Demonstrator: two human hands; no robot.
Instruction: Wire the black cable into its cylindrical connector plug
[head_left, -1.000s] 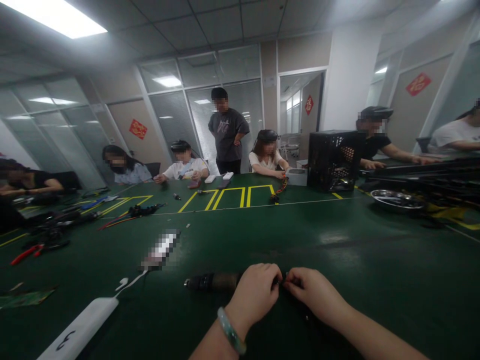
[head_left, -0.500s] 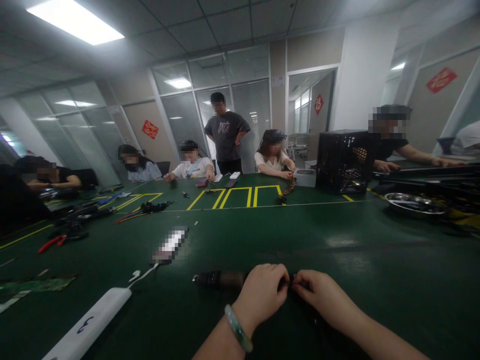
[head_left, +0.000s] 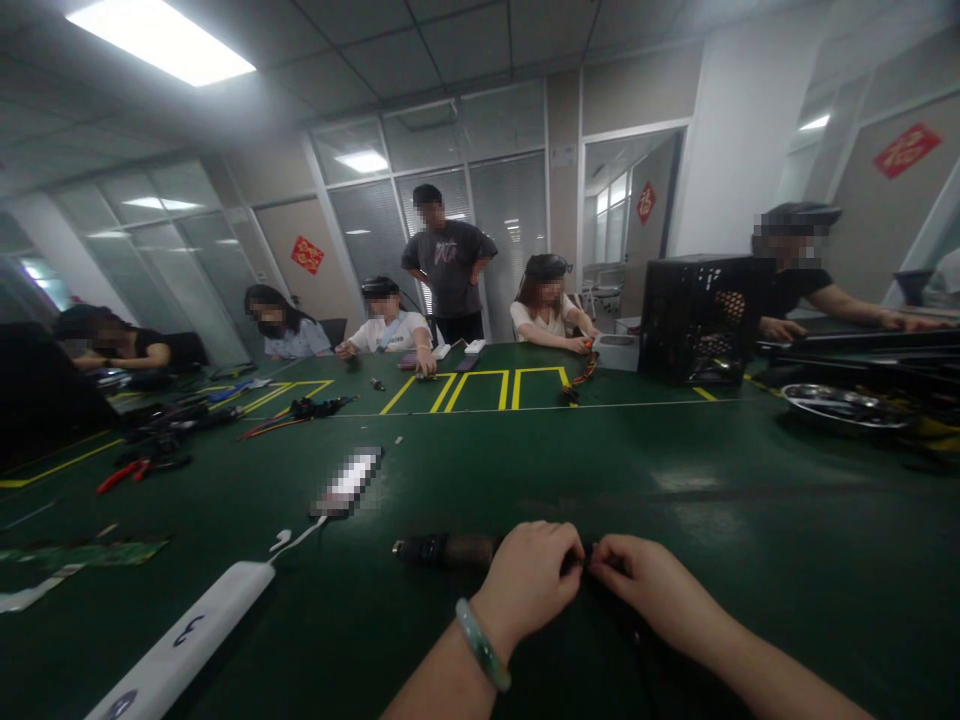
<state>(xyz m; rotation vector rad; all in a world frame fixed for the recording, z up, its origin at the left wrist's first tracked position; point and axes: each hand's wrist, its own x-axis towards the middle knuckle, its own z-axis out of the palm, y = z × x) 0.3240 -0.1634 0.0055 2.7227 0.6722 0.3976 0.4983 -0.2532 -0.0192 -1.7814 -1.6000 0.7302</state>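
Note:
A dark electric screwdriver [head_left: 461,550] lies on the green table, its metal tip to the left. My left hand [head_left: 534,575], with a green bangle [head_left: 481,645] on the wrist, is closed round the screwdriver's rear end and hides that part. Close to its right, the fingers of my right hand [head_left: 634,580] are pinched on a small dark piece at that end, perhaps the cord or its plug. A dark cord [head_left: 637,640] runs down between my forearms.
A white power strip [head_left: 202,625] and a phone [head_left: 349,482] lie to the left, near a green circuit board [head_left: 97,553] and red-handled pliers [head_left: 124,472]. Farther off stand a black computer case [head_left: 697,320] and a metal bowl [head_left: 844,407]. Several people are round the table.
The whole view has shifted slightly. Both my hands keep their hold at the screwdriver's rear end. Across the table, a seated person's hand has reached forward and down onto the table.

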